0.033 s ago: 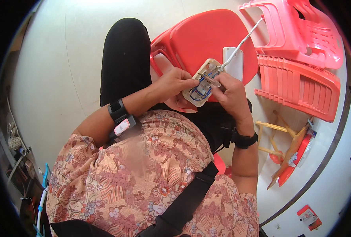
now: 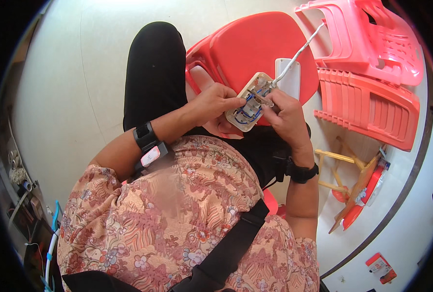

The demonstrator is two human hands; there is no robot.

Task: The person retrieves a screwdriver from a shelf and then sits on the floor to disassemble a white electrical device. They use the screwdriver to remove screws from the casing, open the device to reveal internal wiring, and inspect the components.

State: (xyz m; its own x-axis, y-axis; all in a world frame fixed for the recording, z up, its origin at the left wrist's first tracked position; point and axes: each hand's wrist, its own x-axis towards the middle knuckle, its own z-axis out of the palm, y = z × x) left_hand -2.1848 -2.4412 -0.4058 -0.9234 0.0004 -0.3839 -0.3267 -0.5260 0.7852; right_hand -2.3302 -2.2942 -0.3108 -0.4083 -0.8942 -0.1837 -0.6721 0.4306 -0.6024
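An opened power strip (image 2: 242, 120), a cream plastic shell with blue wires and metal contacts inside, is held tilted above my lap. My left hand (image 2: 214, 106) grips its left side, the thumb pressing at the inner edge and the other fingers partly hidden beneath. In my right hand (image 2: 289, 116), pinched between thumb and fingers, is a thin tool with a clear handle, which looks like a small screwdriver (image 2: 260, 97). Its narrow end lies over the wiring. A white cable (image 2: 292, 60) leaves the strip's upper end. The white back cover (image 2: 293, 86) rests on the red stool (image 2: 260, 41).
Pink plastic chairs or stools (image 2: 367, 104) lie on their sides at the right. Below them is a tipped wooden stool (image 2: 355, 194) beside red and clear packages. A red-and-white packet (image 2: 382, 267) lies at the lower right. Assorted items (image 2: 29, 194) line the left edge.
The screwdriver-like tool has tilted slightly over the wiring, with a small shift of my right fingers. My left hand and the power strip look the same.
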